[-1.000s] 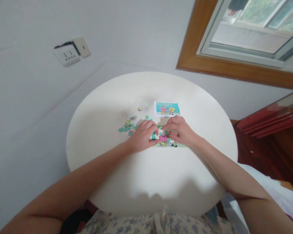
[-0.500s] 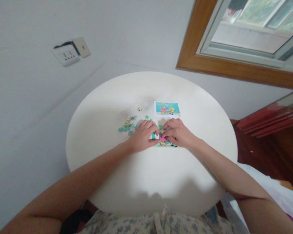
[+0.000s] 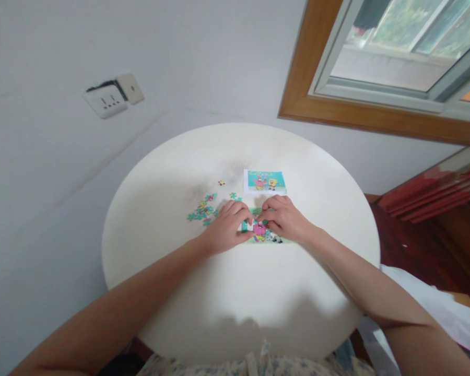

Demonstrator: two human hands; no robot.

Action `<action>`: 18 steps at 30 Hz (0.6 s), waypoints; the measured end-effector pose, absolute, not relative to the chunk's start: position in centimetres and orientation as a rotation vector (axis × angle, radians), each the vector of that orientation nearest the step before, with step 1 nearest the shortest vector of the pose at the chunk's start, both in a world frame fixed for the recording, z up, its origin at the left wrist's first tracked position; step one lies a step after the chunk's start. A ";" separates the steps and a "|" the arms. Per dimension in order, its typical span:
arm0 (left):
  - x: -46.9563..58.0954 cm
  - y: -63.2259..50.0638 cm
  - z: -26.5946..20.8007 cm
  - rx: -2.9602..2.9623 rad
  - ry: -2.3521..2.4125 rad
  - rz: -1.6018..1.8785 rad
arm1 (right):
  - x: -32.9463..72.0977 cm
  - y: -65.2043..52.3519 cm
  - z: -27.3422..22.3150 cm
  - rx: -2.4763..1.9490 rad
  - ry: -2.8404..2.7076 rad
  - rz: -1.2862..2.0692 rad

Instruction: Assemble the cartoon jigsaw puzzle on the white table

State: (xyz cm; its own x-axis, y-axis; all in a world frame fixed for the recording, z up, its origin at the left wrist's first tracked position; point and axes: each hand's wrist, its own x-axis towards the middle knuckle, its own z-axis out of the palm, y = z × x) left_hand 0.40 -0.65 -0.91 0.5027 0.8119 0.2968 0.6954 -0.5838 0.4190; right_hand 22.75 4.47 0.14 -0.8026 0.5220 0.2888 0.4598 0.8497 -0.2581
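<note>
Jigsaw puzzle [image 3: 259,232] lies partly beneath left hand [image 3: 227,226] and right hand [image 3: 285,218], both curled, their hold unclear.

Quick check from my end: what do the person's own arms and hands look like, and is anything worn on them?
Both the left arm and right arm are bare, with no sleeve in view. The left hand and right hand are ungloved; no watch or bracelet shows at either wrist. Nail details are too small to tell.
</note>
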 end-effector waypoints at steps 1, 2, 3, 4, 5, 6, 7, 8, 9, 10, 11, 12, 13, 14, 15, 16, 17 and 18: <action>0.4 -0.7 -0.9 2.500 1.282 0.691 | 22.7 4.5 0.2 -0.737 -2.673 0.253; 0.4 -0.7 -0.9 2.499 1.282 0.695 | 22.7 4.4 0.2 -0.738 -2.671 0.258; 0.4 -0.7 -0.9 2.501 1.279 0.699 | 22.7 4.4 0.2 -0.738 -2.671 0.260; 0.4 -0.7 -0.9 2.505 1.275 0.704 | 22.7 4.4 0.2 -0.737 -2.674 0.261; 0.3 -0.7 -0.9 2.510 1.271 0.707 | 22.6 4.3 0.3 -0.736 -2.677 0.261; 0.3 -0.7 -1.0 2.516 1.269 0.706 | 22.6 4.3 0.3 -0.736 -2.676 0.258; 0.3 -0.7 -1.0 2.522 1.268 0.705 | 22.7 4.3 0.4 -0.740 -2.668 0.253; 0.2 -0.7 -1.0 2.530 1.267 0.700 | 22.7 4.4 0.4 -0.750 -2.649 0.247; 0.2 -0.7 -1.0 2.537 1.264 0.693 | 22.8 4.5 0.5 -0.762 -2.627 0.243; 0.1 -0.6 -1.0 2.545 1.261 0.684 | 22.9 4.7 0.5 -0.777 -2.601 0.239; 0.1 -0.7 -1.0 2.551 1.258 0.673 | 23.0 5.0 0.5 -0.793 -2.573 0.240; 0.1 -0.7 -0.9 2.557 1.257 0.662 | 23.2 5.3 0.4 -0.804 -2.544 0.247; 0.1 -0.7 -0.9 2.563 1.258 0.651 | 23.3 5.6 0.4 -0.811 -2.511 0.258; 0.1 -0.8 -0.9 2.568 1.259 0.638 | 23.5 5.9 0.3 -0.814 -2.474 0.276; 0.2 -0.8 -0.8 2.573 1.260 0.631 | 23.6 6.1 0.2 -0.816 -2.433 0.298; 0.3 -0.9 -0.8 2.577 1.260 0.627 | 23.8 6.3 0.1 -0.817 -2.392 0.323; 0.4 -0.9 -0.7 2.580 1.258 0.627 | 23.9 6.5 0.0 -0.820 -2.356 0.352; 0.4 -0.9 -0.7 2.579 1.257 0.634 | 23.9 6.6 0.0 -0.824 -2.325 0.381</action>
State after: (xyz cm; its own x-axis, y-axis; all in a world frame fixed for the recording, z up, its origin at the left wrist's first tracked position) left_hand 0.41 -0.91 -0.70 0.5457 0.7867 0.2886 0.6994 -0.6173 0.3603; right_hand 23.92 6.59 0.02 -0.6029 0.6448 0.4699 0.4612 0.7622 -0.4542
